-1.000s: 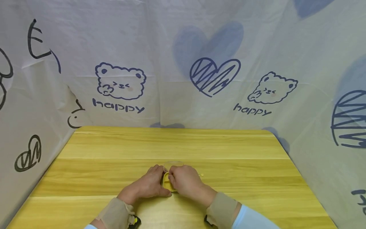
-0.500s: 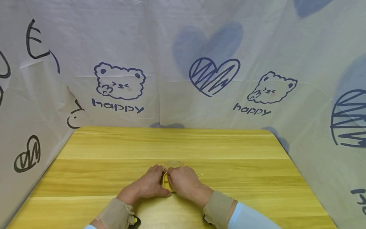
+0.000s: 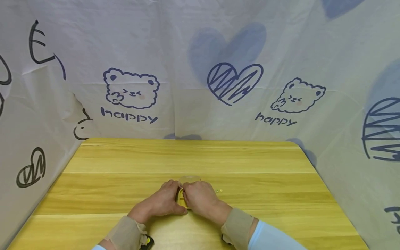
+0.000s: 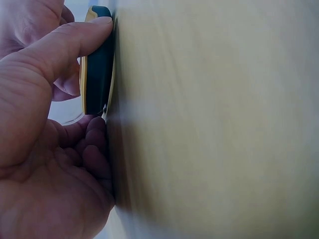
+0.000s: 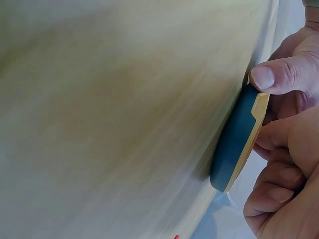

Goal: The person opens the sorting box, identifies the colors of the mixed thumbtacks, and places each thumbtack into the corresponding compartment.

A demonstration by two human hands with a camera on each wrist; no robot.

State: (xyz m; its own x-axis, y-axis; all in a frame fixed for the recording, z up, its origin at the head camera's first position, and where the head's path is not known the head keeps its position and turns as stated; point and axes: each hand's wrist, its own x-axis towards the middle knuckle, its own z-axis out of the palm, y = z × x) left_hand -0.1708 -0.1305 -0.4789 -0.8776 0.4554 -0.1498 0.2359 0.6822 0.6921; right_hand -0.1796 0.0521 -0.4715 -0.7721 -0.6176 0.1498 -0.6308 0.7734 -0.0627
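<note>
A small case [image 3: 182, 204] with a yellow inside and a dark teal outer shell [image 5: 232, 142] lies on the table between both hands. My left hand [image 3: 165, 198] grips it from the left. In the left wrist view its thumb [image 4: 75, 40] presses one end of the teal shell [image 4: 99, 74], while its other fingers curl by the opposite end. Over the case's yellow side is my right hand [image 3: 201, 197], fingers curled and fingertips at the inside. Whether these fingertips pinch anything is hidden.
Just behind the hands sits a clear round dish [image 3: 190, 178]. Two tiny yellowish pieces [image 3: 219, 190] lie right of the right hand on the wooden table [image 3: 265, 215]. A small red bit [image 5: 177, 237] shows low in the right wrist view. White printed cloth [image 3: 184, 52] encloses the table.
My right hand has shifted slightly left over the case, uncovering more of the tiny pieces beside it. The left hand and the case have stayed in place.
</note>
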